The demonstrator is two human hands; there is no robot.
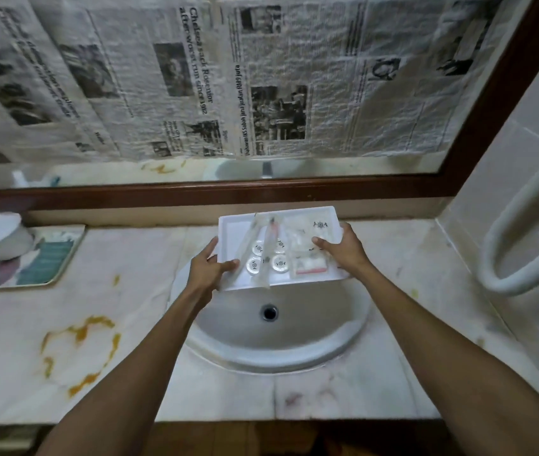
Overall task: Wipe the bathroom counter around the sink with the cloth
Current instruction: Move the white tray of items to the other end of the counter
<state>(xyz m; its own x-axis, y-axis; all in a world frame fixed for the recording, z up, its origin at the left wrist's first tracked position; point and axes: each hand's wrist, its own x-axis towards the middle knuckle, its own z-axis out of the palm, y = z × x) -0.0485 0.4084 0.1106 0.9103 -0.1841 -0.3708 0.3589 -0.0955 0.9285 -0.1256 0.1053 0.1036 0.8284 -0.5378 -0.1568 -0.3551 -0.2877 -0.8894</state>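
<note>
Head view | left hand [208, 268] and right hand [344, 248] are gripping opposite ends of white tray [230, 227] | tray is hovering over sink's [278, 350] far rim

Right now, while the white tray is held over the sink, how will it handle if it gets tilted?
Probably stiff: the tray looks flat though the left hand and right hand grip only its ends. Likely light, given the small sachets. The round caps lie loose, so they may slide or roll off its low rim.
</note>
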